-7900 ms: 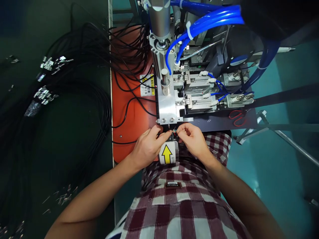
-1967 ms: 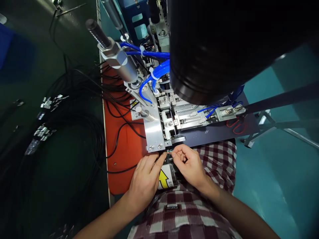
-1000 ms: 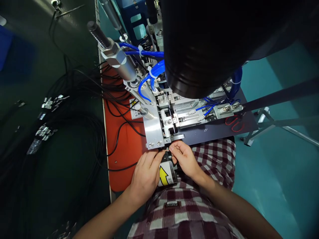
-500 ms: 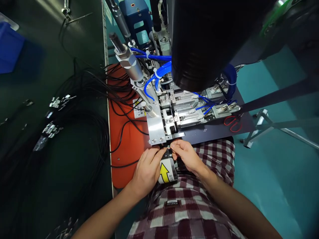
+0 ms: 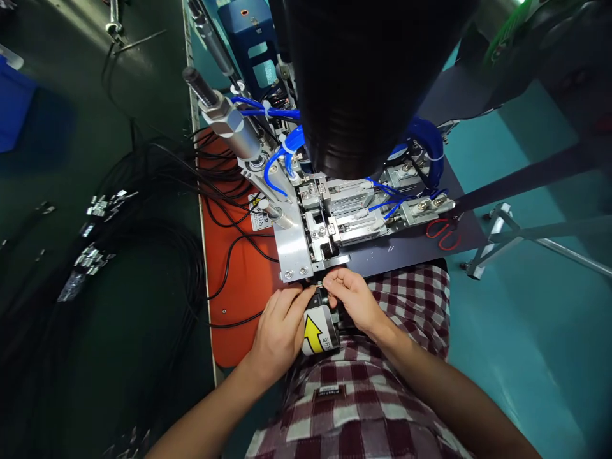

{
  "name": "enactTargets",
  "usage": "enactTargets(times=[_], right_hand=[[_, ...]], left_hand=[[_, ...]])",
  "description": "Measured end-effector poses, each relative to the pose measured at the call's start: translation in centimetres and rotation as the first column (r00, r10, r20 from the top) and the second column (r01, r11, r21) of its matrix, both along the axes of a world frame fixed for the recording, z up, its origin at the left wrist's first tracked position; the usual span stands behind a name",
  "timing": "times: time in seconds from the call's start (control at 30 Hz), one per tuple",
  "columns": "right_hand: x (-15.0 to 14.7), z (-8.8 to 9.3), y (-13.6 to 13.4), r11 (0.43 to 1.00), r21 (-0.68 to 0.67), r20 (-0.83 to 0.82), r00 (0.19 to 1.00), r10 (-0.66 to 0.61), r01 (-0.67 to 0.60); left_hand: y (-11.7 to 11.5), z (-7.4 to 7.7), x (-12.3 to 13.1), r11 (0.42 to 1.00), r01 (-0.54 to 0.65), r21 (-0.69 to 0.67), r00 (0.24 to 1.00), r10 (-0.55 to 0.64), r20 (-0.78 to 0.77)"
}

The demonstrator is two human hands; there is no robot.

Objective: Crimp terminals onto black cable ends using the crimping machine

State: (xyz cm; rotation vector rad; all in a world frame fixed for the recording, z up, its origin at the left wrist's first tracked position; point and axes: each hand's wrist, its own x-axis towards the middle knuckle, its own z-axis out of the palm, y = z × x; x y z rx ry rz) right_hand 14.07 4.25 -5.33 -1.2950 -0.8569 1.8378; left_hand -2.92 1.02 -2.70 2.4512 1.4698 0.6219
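Observation:
My left hand [image 5: 280, 322] is closed at the front edge of the machine, its thumb and index fingertips drawn together. My right hand [image 5: 351, 298] pinches from the opposite side, its fingertips almost meeting the left ones. Between them is a tiny light-coloured piece, too small to name. Just below the fingertips sits a black and silver cylindrical unit with a yellow arrow label [image 5: 314, 335]. Right above the hands is the machine's metal plate [image 5: 292, 245], beside small metal slides and clamps [image 5: 356, 223].
Black cables [image 5: 191, 255] run from the dark table at left across the orange board [image 5: 239, 287], bundled with metal-ended connectors [image 5: 93, 261]. Blue air tubes [image 5: 282, 115] and a large black cylinder [image 5: 363, 83] stand above the machine. Red-handled scissors [image 5: 444, 234] lie on the grey plate at right.
The camera view has shifted slightly, so the machine appears a little further left. Both hands stay pinched together at the same spot, with only slight finger movement.

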Motion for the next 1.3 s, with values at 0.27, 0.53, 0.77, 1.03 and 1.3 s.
enactTargets(times=[0.27,0.53,0.77,1.03,1.3], right_hand=[[0.0,-0.2,0.0,1.000,0.014,-0.010,1.000,0.001,-0.001],[-0.8,0.0,-0.3,0.997,0.055,0.055,0.996,-0.063,0.060],[-1.0,-0.3,-0.4,0.996,0.009,-0.012,0.996,-0.084,0.085],[0.5,-0.8,-0.4,0.997,0.004,-0.083,0.993,-0.079,0.079],[-0.7,-1.2,-0.4,0.995,0.068,0.000,0.998,-0.070,0.070]], left_hand=[[0.1,0.0,0.0,1.000,0.002,-0.006,1.000,-0.002,-0.014],[0.2,0.4,0.3,0.999,0.033,-0.033,0.992,-0.036,-0.118],[0.0,0.1,0.6,0.999,0.005,-0.034,0.990,-0.010,-0.137],[0.2,-0.2,0.3,1.000,0.015,-0.008,0.997,-0.016,-0.074],[0.3,0.0,0.9,1.000,-0.013,-0.011,0.992,0.011,-0.126]])
